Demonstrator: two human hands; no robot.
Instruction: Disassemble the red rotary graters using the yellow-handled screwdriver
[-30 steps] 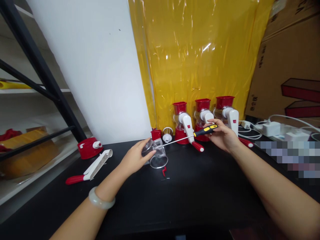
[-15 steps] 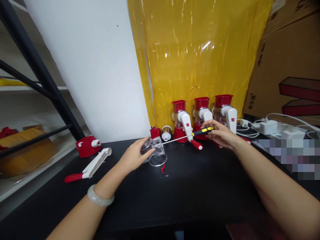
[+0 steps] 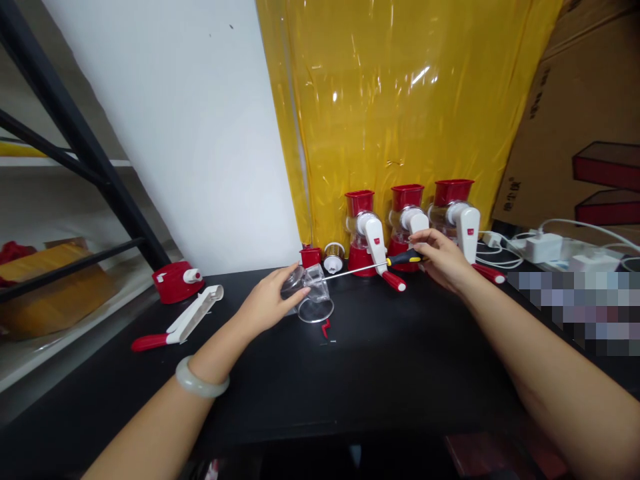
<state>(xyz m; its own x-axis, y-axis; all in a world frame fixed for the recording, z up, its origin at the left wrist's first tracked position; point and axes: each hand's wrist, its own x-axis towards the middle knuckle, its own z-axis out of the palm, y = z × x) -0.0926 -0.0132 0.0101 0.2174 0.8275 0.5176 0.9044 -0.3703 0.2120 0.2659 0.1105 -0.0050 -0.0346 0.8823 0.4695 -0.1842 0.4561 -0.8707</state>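
Observation:
My left hand (image 3: 270, 297) is closed on a clear plastic grater housing (image 3: 316, 308), which lies on the black table. In my right hand (image 3: 440, 259) is a screwdriver (image 3: 404, 257) with a black and yellow handle, gripped near its end. Its long metal shaft points left, and the tip reaches the clear housing by my left thumb; the exact contact point is too small to make out. Just in front of the housing lie a small red bent piece (image 3: 326, 328) and tiny dark and metal bits. Behind it are a red hopper part (image 3: 310, 256) and a drum grater (image 3: 333, 259).
Three red and white rotary graters (image 3: 365, 233) stand along the yellow curtain (image 3: 400, 100). At the left lie a red base (image 3: 176, 281) and a white crank with a red handle (image 3: 187, 320). White chargers and cables (image 3: 544, 248) sit at the right, before a cardboard box (image 3: 545, 147).
The view has tilted and shifted slightly. My right fingers have shifted on the screwdriver handle, whose tip stays at the housing. My left hand keeps its hold.

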